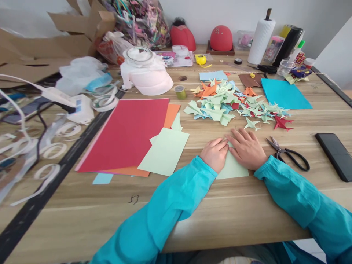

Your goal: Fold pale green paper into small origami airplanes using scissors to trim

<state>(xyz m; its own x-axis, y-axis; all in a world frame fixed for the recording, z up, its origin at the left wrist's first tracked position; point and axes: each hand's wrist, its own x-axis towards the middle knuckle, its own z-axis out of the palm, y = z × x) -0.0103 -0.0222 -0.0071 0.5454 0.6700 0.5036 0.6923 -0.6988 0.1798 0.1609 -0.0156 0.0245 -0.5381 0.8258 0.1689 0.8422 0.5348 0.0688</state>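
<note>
A pale green paper sheet (232, 167) lies on the table under both hands, its upper part hidden by them. My left hand (215, 153) is closed, thumb and fingers pressed together at the paper's upper left edge. Flat across the paper's right side rests my right hand (248, 148), its fingers stretched out. The fingertips of the two hands nearly meet at the top of the sheet. Just right of my right hand lie black-handled scissors (288, 154), blades slightly apart. Behind the hands is a pile of folded paper shapes (220, 99), mostly pale green with some orange, red and blue.
To the left, a pale green square (165, 152) overlaps a red sheet (126, 135) stacked on orange paper. A black phone (335, 156) lies at the right. Farther back are a blue sheet (286, 94), a thread spool (180, 92) and a yellow tape measure (200, 59). Cables clutter the left.
</note>
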